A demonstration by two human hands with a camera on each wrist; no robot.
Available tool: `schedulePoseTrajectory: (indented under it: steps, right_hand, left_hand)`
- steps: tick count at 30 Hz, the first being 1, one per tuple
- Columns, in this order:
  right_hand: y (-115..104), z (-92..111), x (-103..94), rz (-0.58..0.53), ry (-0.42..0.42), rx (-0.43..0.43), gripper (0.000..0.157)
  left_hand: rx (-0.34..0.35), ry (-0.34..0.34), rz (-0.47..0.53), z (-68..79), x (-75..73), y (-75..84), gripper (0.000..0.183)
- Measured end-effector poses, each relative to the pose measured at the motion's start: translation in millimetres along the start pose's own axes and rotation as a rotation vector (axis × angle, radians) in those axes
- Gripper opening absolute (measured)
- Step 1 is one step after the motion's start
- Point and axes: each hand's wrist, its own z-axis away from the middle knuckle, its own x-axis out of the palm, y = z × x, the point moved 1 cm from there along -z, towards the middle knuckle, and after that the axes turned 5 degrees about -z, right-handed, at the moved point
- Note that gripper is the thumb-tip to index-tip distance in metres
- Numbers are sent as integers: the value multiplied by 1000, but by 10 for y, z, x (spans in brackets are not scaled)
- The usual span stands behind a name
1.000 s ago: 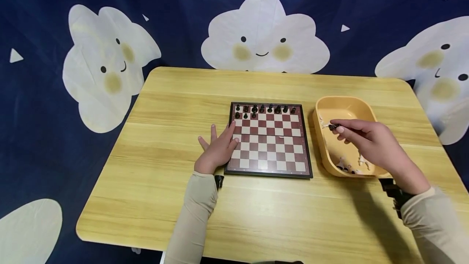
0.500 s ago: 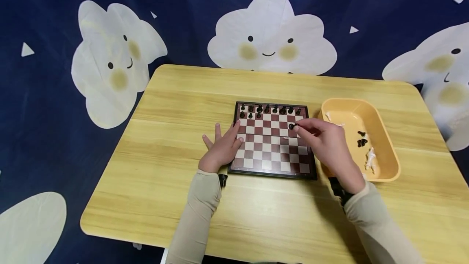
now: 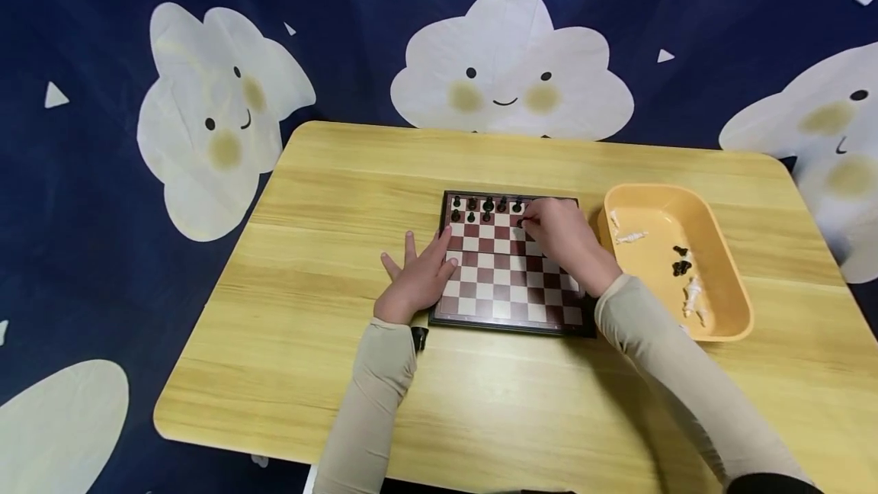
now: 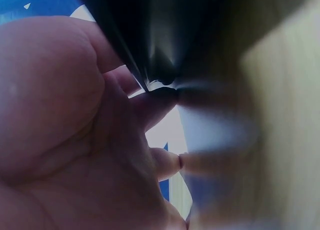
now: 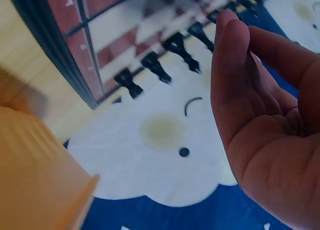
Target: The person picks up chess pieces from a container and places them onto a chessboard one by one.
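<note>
A red-brown and white chessboard [image 3: 494, 292] lies on the table. Dark chess pieces [image 3: 488, 205] stand along its far row, with a few more in the second row at the left. The right hand [image 3: 565, 238] is over the board's far right part, pinching a small dark chess piece [image 3: 520, 223] between thumb and forefinger at the second row. In the right wrist view the fingertips [image 5: 232, 33] meet, and the held piece is mostly hidden. The left hand [image 3: 414, 284] rests with spread fingers against the board's left edge; its palm [image 4: 65, 115] faces the board's dark side.
Right of the board stands a yellow plastic tray [image 3: 742, 303]. White chess pieces [image 3: 693, 296] and several dark pieces [image 3: 681, 267] lie in it. A wooden table [image 3: 295, 265] carries everything, and a dark blue cloud-patterned curtain [image 3: 350, 36] hangs behind.
The right hand has moved left from the tray, over the board's right side, to the second row with a dark chess piece. The left hand stays at the board's edge.
</note>
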Motion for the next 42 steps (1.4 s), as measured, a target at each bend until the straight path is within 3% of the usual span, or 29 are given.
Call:
schedulePoseTrajectory:
  steps: [7,16,25,29,33,36,39,42]
  right_hand:
    - [121,-116,117,46,-9,11,18]
    - [146,-166,125,55,-29,33,22]
    - [138,-168,158,13,-81,79,13]
    - [83,-87,119,-26,-114,120,24]
    - [-2,92,-48,-48,-154,61,24]
    - [30,262,-308,-53,-182,17,20]
    - [244,391,-655,-6,-141,27,24]
    - [591,481,-974,48,-112,135,34]
  left_hand:
    - [8,4,4,-3,20,36,62]
    - [7,6,-11,-14,19,44,62]
    - [6,-1,0,-14,25,22,62]
    - [8,6,3,-10,26,-2,62]
    - [9,8,6,0,24,-12,62]
    - [8,1,11,6,25,-9,62]
    - [8,-4,12,4,25,-8,62]
    - [8,-2,12,-4,22,-15,62]
